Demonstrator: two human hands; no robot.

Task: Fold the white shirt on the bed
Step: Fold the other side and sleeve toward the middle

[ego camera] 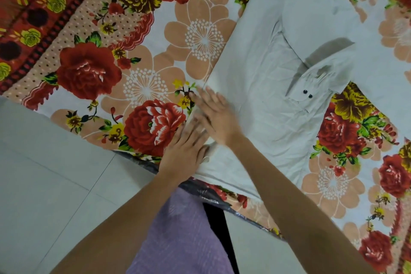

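The white shirt (275, 100) lies spread on the flowered bed sheet (144, 69), collar and two dark buttons toward the right. Its long side edge runs diagonally from the upper middle down to my hands. My right hand (216, 115) lies flat on the shirt near that edge, fingers spread and blurred. Just below and left of it, my left hand (184, 151) presses flat on the shirt's near corner at the bed's edge. Neither hand grips the cloth.
The bed's near edge (213, 198) runs diagonally below the hands, with pale floor tiles (51, 184) beyond it. A red patterned border (33, 18) of the sheet fills the upper left. My purple garment (182, 236) shows at the bottom.
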